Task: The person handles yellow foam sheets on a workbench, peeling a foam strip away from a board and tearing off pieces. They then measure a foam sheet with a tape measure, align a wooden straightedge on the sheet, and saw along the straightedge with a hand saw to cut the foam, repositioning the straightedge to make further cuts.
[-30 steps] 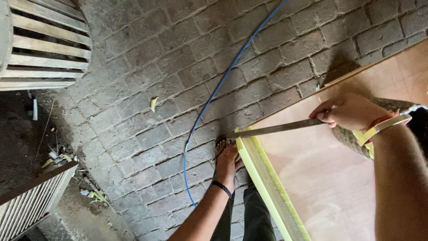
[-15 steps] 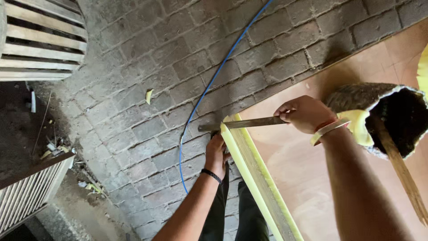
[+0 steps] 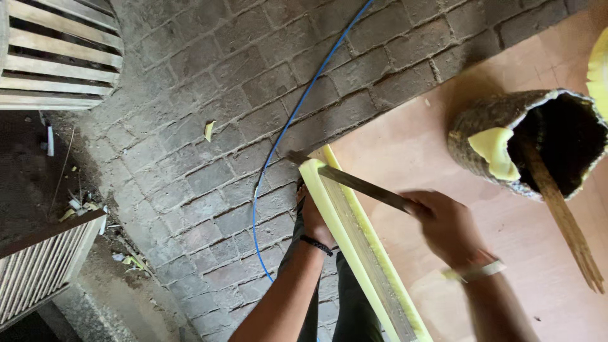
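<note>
Two hands: right hand (image 3: 446, 225) gripping one long flat blade (image 3: 354, 182) across the yellow-coated board edge (image 3: 354, 244), left hand (image 3: 315, 218) steadying that edge; one woven basket (image 3: 500, 136) near the board's far edge.

Single head-worn view, looking steeply down, close over both hands, onto grey brick paving (image 3: 190, 145) and tan plywood sheet (image 3: 411, 145).

The right hand (image 3: 446, 228) is motion-blurred, its grip unclear. The left hand (image 3: 315, 218) sits partly behind the yellow strip (image 3: 354, 234), which runs off the bottom edge. The basket (image 3: 538, 142) interior is too dark to read.
</note>
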